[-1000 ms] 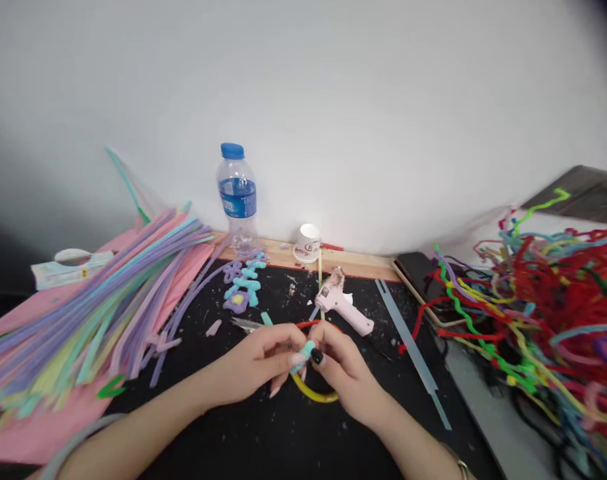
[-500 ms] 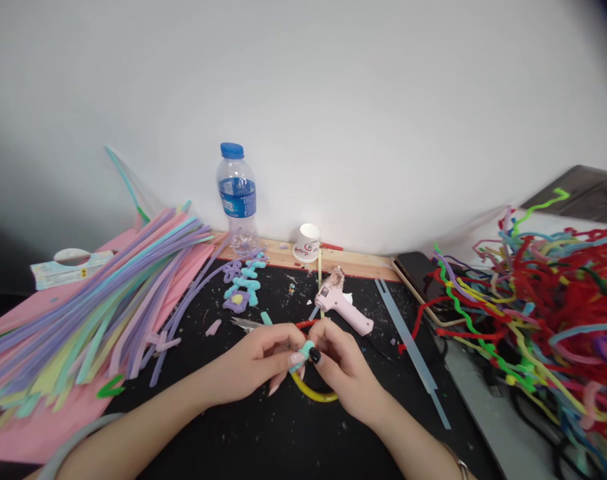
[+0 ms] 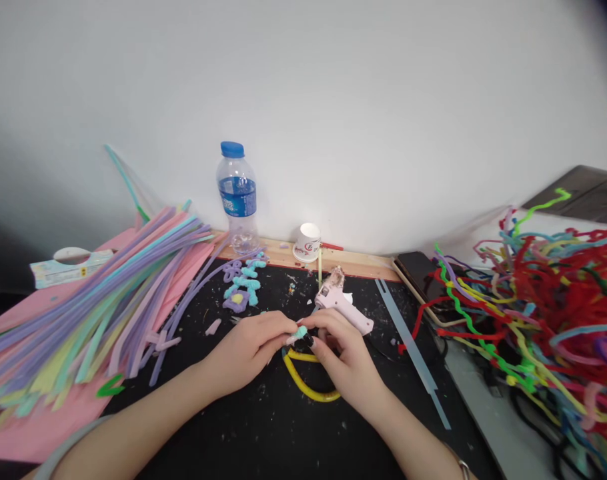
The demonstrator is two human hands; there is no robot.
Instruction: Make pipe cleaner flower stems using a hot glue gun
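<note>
Between the fingertips of both hands is a small turquoise fuzzy piece. My left hand pinches it from the left. The thumb and forefinger of my right hand, with a black thumbnail, grip its other side. Below the fingers a yellow-handled tool lies on the black mat; its blades are mostly hidden behind my left hand. Just beyond my right hand rests a pink glue gun. Turquoise and purple twisted pieces lie behind my left hand.
Pastel fuzzy stems spread over pink sheets at the left. A water bottle and a paper cup stand near the wall. Translucent strips, a phone and a tangled colourful stem pile are at the right.
Both hands have moved slightly up and away with the turquoise piece. My left hand's fingers are more folded together, and more of the yellow handle shows.
</note>
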